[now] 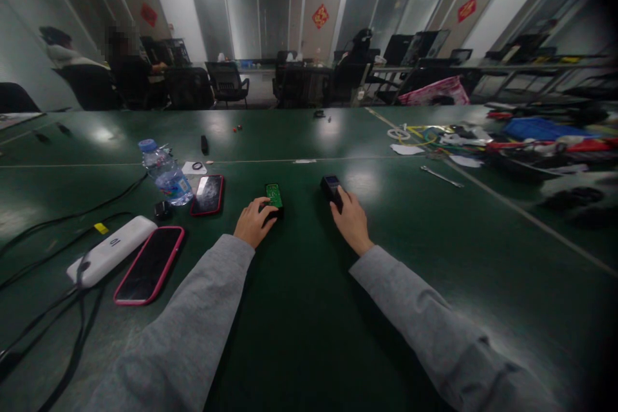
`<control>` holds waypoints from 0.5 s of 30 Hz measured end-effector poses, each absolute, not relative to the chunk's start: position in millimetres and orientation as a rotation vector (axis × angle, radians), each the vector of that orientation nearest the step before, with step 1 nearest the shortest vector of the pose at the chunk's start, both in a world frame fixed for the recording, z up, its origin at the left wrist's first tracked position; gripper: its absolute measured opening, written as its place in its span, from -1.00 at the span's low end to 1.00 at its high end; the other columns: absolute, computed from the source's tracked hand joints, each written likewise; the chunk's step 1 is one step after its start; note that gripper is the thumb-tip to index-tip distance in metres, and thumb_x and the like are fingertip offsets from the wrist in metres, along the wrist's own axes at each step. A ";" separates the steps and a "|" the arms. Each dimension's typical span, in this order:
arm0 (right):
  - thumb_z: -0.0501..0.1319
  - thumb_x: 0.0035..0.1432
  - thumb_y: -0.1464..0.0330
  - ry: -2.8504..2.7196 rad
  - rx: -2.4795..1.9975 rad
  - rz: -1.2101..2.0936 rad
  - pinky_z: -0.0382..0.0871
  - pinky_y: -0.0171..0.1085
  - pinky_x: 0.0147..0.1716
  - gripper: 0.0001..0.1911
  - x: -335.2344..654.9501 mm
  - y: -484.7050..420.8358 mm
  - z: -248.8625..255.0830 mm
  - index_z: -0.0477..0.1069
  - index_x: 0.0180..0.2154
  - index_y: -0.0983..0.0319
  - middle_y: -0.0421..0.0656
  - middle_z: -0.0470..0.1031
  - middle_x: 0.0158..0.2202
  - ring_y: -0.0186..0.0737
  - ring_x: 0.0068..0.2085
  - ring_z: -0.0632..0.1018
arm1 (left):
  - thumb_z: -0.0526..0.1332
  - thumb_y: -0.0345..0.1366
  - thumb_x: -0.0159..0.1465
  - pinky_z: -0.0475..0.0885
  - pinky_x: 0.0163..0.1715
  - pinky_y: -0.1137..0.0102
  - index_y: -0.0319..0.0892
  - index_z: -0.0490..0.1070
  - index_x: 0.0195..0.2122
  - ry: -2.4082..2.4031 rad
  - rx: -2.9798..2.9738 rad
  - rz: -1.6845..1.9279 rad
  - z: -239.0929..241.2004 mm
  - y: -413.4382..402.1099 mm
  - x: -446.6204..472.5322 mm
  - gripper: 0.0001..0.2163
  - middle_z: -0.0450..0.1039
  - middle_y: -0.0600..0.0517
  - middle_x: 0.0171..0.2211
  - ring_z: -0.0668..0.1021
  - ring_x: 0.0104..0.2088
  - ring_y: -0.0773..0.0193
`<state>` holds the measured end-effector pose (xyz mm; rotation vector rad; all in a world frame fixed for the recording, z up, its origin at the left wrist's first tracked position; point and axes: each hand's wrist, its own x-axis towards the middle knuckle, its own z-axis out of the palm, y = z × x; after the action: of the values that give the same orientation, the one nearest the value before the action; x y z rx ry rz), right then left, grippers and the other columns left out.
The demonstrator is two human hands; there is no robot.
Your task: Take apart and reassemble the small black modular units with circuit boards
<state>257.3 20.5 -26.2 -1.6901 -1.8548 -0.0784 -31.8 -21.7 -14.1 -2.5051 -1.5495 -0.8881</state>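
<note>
Near the middle of the green table, my left hand [257, 221] has its thumb and fingers curled round the lower end of a green circuit board [273, 193] set in a black case. To the right, my right hand [352, 219] rests on a small black handheld device [331, 185] with a screen at its far end. Its thumb and fingers lie along the device's near half, hiding that part. Both items lie on the tabletop, apart from each other.
On the left are a water bottle [167, 174], a red-edged phone [207, 195], a pink-cased phone [150, 265], a white power bank [113, 251] and black cables [82, 328]. A wrench [441, 176] lies right, near piled cables and tools [545, 141]. People sit at far desks.
</note>
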 end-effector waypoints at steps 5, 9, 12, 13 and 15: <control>0.04 0.28 0.24 -1.734 -1.723 -0.112 0.41 -0.09 -0.25 -0.45 258.2 18.1 -21.1 0.11 0.26 0.25 0.07 0.28 0.07 0.01 -0.13 0.47 | 0.20 -0.28 0.25 0.44 -0.10 0.09 -0.08 0.36 -0.04 -1.553 -2.504 -0.885 -12.6 -22.5 -31.4 -0.76 0.24 -0.10 0.08 0.43 -0.01 0.07; 0.00 0.33 0.22 -1.675 -1.608 -0.191 0.41 -0.07 -0.15 -0.44 254.4 11.0 -9.2 0.03 0.29 0.25 0.07 0.20 0.15 0.04 0.03 0.39 | 0.20 -0.29 0.25 0.44 -0.10 0.08 -0.07 0.35 -0.04 -1.551 -2.512 -0.874 -11.6 -22.6 -31.4 -0.75 0.24 -0.10 0.09 0.43 -0.01 0.07; -0.02 0.35 0.22 -1.735 -1.506 -0.215 0.39 -0.07 -0.08 -0.43 242.1 3.8 -2.1 -0.02 0.31 0.23 0.06 0.14 0.20 0.04 0.11 0.32 | 0.20 -0.29 0.25 0.43 -0.09 0.09 -0.08 0.35 -0.04 -1.548 -2.515 -0.865 -12.4 -22.0 -31.9 -0.75 0.23 -0.10 0.09 0.43 -0.01 0.07; -0.02 0.35 0.21 -1.783 -1.490 -0.206 0.39 -0.06 -0.08 -0.43 236.3 1.9 -1.2 -0.03 0.31 0.22 0.06 0.14 0.20 0.04 0.11 0.32 | 0.20 -0.29 0.25 0.43 -0.09 0.09 -0.09 0.35 -0.03 -1.548 -2.516 -0.859 -12.9 -21.6 -32.1 -0.75 0.23 -0.10 0.09 0.42 -0.01 0.07; -0.02 0.35 0.21 -1.892 -1.485 -0.173 0.42 -0.06 -0.11 -0.44 224.0 -0.2 -2.2 -0.03 0.31 0.21 0.07 0.16 0.19 0.07 0.08 0.35 | 0.20 -0.29 0.25 0.43 -0.09 0.09 -0.09 0.34 -0.03 -1.550 -2.515 -0.850 -14.0 -20.9 -32.3 -0.74 0.22 -0.10 0.10 0.42 -0.01 0.07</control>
<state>224.0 -0.2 -2.2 -1.4853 -1.8925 -0.1727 -32.3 -20.9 -14.0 -2.5149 -1.5503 -0.8504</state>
